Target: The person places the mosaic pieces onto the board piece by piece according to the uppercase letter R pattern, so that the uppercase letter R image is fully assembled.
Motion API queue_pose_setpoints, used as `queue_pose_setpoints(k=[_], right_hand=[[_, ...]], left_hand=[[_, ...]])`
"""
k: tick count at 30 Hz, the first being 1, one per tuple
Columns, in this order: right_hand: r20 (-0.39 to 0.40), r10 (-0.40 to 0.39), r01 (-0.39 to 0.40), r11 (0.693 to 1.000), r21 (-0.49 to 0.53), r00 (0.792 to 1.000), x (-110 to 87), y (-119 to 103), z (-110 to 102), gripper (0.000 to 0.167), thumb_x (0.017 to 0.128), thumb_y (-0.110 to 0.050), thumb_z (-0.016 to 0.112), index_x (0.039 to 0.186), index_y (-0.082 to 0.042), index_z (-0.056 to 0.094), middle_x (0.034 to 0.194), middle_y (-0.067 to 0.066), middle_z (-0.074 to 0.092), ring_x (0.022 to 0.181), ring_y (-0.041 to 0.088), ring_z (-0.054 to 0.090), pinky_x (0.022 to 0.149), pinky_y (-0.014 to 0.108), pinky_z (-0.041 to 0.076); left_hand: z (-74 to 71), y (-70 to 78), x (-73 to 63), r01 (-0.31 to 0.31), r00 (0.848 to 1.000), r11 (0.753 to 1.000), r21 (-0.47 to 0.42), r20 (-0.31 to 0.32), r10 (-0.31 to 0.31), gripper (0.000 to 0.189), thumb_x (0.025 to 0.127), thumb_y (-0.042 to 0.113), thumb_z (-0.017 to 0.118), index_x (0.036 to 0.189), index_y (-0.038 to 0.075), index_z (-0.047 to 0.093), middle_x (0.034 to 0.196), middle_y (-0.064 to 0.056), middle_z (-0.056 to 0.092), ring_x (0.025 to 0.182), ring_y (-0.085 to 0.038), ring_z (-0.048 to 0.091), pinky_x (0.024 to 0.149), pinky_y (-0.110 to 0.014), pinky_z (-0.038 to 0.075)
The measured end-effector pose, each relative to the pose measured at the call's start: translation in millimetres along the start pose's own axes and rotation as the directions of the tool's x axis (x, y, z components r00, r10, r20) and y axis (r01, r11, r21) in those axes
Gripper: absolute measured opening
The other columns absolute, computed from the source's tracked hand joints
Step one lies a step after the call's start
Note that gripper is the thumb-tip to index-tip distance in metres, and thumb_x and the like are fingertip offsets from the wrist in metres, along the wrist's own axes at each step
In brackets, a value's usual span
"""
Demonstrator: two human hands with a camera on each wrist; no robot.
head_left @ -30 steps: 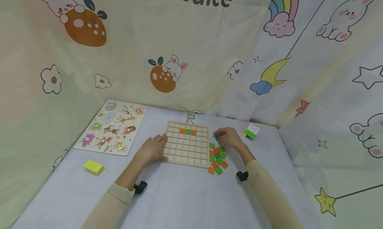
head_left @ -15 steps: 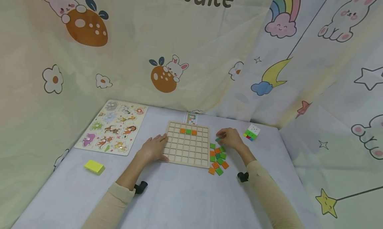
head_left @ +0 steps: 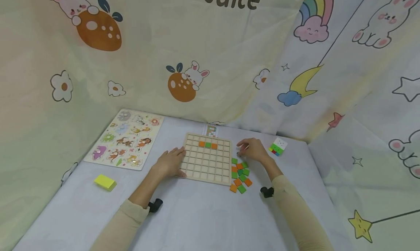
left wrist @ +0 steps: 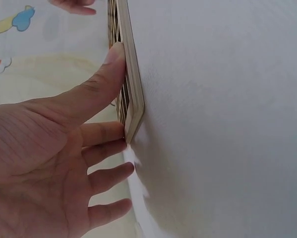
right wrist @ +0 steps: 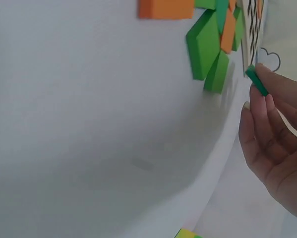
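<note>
Nearby, cube (head_left: 278,146), loose tiles (head_left: 242,178), right hand (head_left: 255,149) pinching 1 green tile (right wrist: 258,82), left hand (head_left: 168,163) spread against gridded board (head_left: 206,165)

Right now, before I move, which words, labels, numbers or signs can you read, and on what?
"Juice", on the cream backdrop, its top cut off by the picture edge.
Card behind the grid board: any text is too small to read.
Grid board and loose tiles: no text seen.
</note>
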State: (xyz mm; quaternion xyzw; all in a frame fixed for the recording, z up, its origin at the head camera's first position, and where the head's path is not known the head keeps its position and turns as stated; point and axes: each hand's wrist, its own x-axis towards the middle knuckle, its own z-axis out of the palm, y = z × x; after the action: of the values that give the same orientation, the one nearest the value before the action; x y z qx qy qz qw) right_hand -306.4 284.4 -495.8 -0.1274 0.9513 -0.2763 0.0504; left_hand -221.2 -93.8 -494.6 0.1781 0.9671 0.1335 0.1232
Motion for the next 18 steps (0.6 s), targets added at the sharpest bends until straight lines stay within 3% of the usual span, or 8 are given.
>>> queue_pose_setpoints(k=[4,10,18], right_hand=[[-0.010,0.008,-0.007,0.998,0.059,1.000,3.2,-7.4,-0.3,0.031,0.088,-0.013,0.085,0.117,-0.007,0.077,0.093,0.005,0.078,0.084,0.019,0.073,0.075,0.037,0.060],[-0.069,0.012,-0.004,0.993,0.117,0.998,7.0,-17.4,5.7,0.033,0.091,-0.016,0.083,0.122,-0.008,0.076,0.095,0.008,0.077,0.077,0.019,0.071,0.064,0.032,0.056],[-0.084,0.029,-0.008,0.972,0.236,0.996,17.8,-25.6,15.1,0.027,0.089,-0.018,0.085,0.115,-0.011,0.079,0.095,0.007,0.077,0.082,0.020,0.073,0.066,0.031,0.056]], left_hand=[[-0.9,1.2,-0.3,0.004,1.000,1.000,0.000,0.000,-0.004,0.104,0.076,0.040,0.091,0.155,-0.007,0.041,0.167,-0.021,0.032,0.154,-0.043,0.028,0.123,-0.065,0.025],[-0.4,1.3,0.1,-0.003,1.000,1.000,0.002,-0.003,0.003,0.106,0.076,0.041,0.091,0.155,-0.007,0.041,0.167,-0.022,0.032,0.154,-0.044,0.029,0.122,-0.066,0.025],[-0.7,2.0,-0.3,-0.006,1.000,1.000,0.003,-0.014,0.007,0.106,0.075,0.041,0.092,0.155,-0.007,0.042,0.166,-0.022,0.034,0.154,-0.045,0.028,0.122,-0.067,0.026]])
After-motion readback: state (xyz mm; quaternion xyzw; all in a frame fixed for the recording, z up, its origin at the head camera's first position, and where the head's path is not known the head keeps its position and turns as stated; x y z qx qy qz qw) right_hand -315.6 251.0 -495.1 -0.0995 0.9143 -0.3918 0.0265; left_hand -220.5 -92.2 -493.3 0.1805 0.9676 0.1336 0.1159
